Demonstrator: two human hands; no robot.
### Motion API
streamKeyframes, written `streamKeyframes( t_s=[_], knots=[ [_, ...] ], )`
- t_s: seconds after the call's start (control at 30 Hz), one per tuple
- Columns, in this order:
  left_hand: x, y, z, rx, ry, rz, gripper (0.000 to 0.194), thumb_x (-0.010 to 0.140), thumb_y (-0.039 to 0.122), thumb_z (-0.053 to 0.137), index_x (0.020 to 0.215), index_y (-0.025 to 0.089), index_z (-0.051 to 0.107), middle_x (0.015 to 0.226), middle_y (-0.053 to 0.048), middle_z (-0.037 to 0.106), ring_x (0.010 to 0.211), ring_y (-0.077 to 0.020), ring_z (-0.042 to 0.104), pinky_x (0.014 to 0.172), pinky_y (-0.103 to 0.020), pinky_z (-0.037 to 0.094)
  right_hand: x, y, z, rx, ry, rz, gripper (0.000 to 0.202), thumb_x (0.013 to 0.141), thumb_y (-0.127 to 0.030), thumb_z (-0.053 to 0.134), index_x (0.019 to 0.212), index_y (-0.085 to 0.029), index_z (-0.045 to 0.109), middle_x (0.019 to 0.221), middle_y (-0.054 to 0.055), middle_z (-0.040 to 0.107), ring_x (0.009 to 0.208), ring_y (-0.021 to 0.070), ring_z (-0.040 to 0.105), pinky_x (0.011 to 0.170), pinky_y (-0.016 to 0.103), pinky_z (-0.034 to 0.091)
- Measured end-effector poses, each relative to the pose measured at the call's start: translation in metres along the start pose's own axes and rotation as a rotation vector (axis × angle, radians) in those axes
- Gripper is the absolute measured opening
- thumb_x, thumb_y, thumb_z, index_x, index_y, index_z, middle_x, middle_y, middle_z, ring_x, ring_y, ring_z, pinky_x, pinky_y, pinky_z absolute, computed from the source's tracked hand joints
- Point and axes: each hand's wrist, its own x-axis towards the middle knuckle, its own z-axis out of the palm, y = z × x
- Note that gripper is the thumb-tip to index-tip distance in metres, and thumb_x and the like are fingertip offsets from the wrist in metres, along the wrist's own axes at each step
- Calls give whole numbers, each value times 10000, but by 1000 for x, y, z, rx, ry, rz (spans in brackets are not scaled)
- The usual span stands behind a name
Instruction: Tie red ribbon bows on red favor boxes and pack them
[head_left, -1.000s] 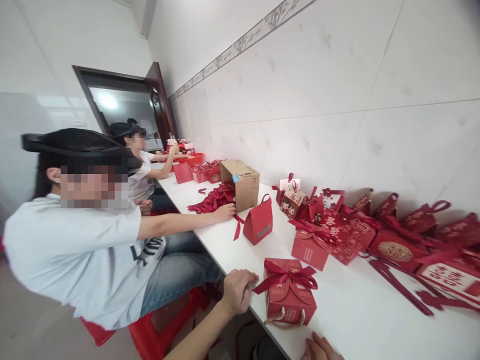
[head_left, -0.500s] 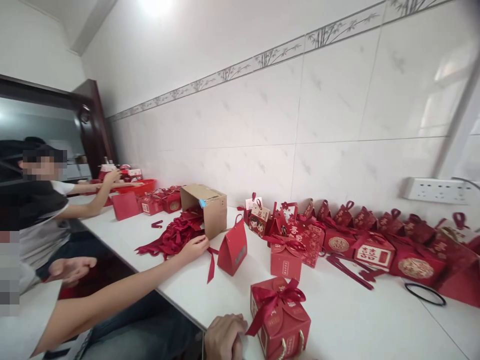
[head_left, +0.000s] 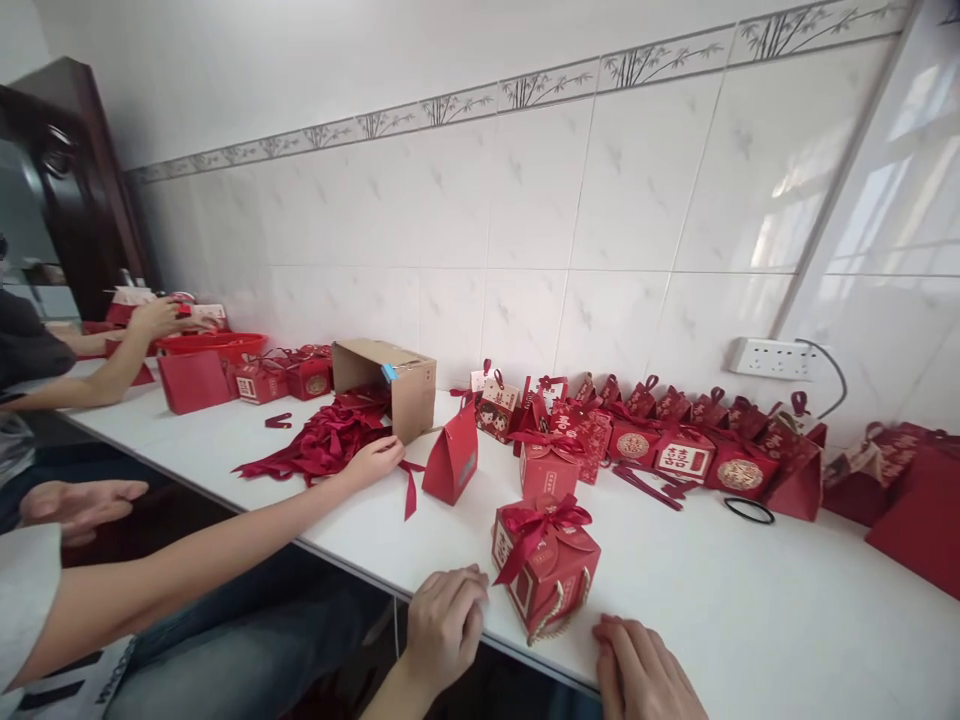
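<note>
A red gift box with a satin bow on top and a twisted gold cord handle stands near the table's front edge. My left hand rests on the edge just left of it, fingers loosely bent, holding nothing. To the box's right, my right hand lies on the edge with its fingers side by side and nothing in them. A second bow-tied red box is right behind the first. Further left stands a peaked red box with a loop on top.
A neighbour's hand touches a red ribbon by a pile of ribbons and a cardboard box. Finished red boxes line the wall. A black ring lies at the right. Another person's hand is above a red basin.
The view has turned right and shows more of the table's right side. My right hand now shows on the table edge. My left hand stays beside the bow-tied box.
</note>
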Motion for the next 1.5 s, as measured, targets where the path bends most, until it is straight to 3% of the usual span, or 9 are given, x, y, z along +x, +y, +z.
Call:
streamKeyframes(
  t_s=[0.17, 0.33, 0.43, 0.6, 0.83, 1.1, 1.3, 1.4, 1.5],
  knots=[
    [-1, 0, 0, 14, 10, 7, 202, 789, 37, 405, 755, 190, 533, 778, -14, 695, 806, -147, 679, 689, -236, 465, 9, -17, -7, -13, -14, 135, 164, 890, -169, 347, 845, -206, 500, 757, 44, 611, 681, 174, 575, 640, 292, 432],
    [0, 6, 8, 4, 136, -121, 218, 796, 36, 415, 705, 191, 537, 712, 7, 702, 748, -143, 687, 662, -231, 473, 11, -23, -12, 2, 38, 161, 181, 908, -156, 347, 865, -192, 519, 835, 52, 642, 764, 172, 586, 727, 298, 419],
    [0, 6, 9, -16, 183, -122, 248, 803, 19, 410, 660, 186, 527, 682, 15, 699, 738, -132, 691, 654, -221, 478, 11, -22, -15, 26, 43, 165, 199, 913, -137, 343, 872, -174, 533, 852, 56, 648, 794, 171, 587, 760, 299, 405],
    [1, 2, 3, -74, 97, -32, 260, 795, -6, 402, 668, 179, 534, 709, 6, 704, 782, -131, 693, 681, -218, 499, 12, -20, -18, 62, 50, 135, 213, 908, -119, 350, 863, -155, 554, 858, 67, 653, 810, 164, 589, 785, 296, 393],
    [3, 7, 5, -35, 160, -116, 264, 782, -6, 410, 650, 180, 543, 670, 6, 692, 726, -136, 693, 651, -226, 500, 13, -20, -18, 83, 71, 132, 190, 894, -97, 381, 863, -139, 563, 855, 78, 659, 814, 165, 596, 786, 298, 399],
    [2, 6, 2, -72, 89, -91, 254, 770, -20, 416, 666, 179, 535, 696, 2, 695, 771, -135, 694, 684, -226, 502, 14, -20, -22, 84, 57, 140, 174, 890, -98, 394, 871, -145, 560, 863, 76, 665, 815, 165, 604, 780, 298, 408],
    [-1, 6, 4, -74, 92, -147, 248, 766, -6, 421, 653, 180, 540, 685, 7, 696, 761, -138, 694, 686, -225, 502, 9, -21, -19, 98, 48, 145, 147, 884, -120, 420, 870, -143, 565, 876, 75, 666, 818, 167, 607, 785, 297, 410],
    [-1, 8, 3, -113, 66, -248, 233, 776, 42, 429, 656, 188, 566, 707, 0, 705, 772, -156, 692, 694, -239, 505, 7, -22, -22, 158, 19, 215, 145, 885, -165, 439, 871, -164, 584, 877, 57, 673, 813, 173, 616, 763, 298, 425],
    [13, 12, -6, -233, -32, -554, 170, 822, 187, 443, 778, 197, 606, 799, -18, 713, 785, -180, 679, 677, -259, 504, 21, -13, -34, 433, -146, 489, 215, 909, -295, 424, 870, -193, 609, 826, 47, 679, 760, 178, 632, 689, 292, 469]
  ],
)
